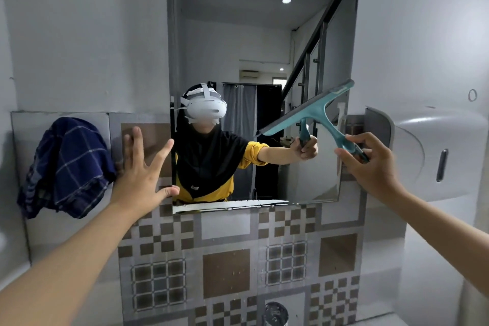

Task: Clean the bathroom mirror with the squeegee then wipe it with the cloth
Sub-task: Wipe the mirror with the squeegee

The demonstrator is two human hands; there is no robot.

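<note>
The tall bathroom mirror (264,34) hangs on the wall ahead and reflects me. My right hand (370,164) grips the handle of a teal squeegee (315,111), whose blade lies tilted against the mirror's right side. My left hand (143,169) is spread open and flat on the tiled wall beside the mirror's lower left edge, its thumb touching that edge. A dark blue checked cloth (66,167) hangs on the wall just left of that hand. A band of white streaks runs along the mirror's bottom edge.
A white paper dispenser (436,151) juts from the wall at the right. Brown and grey patterned tiles (227,272) cover the wall below the mirror. A round grey object (275,312) sits low at the bottom centre.
</note>
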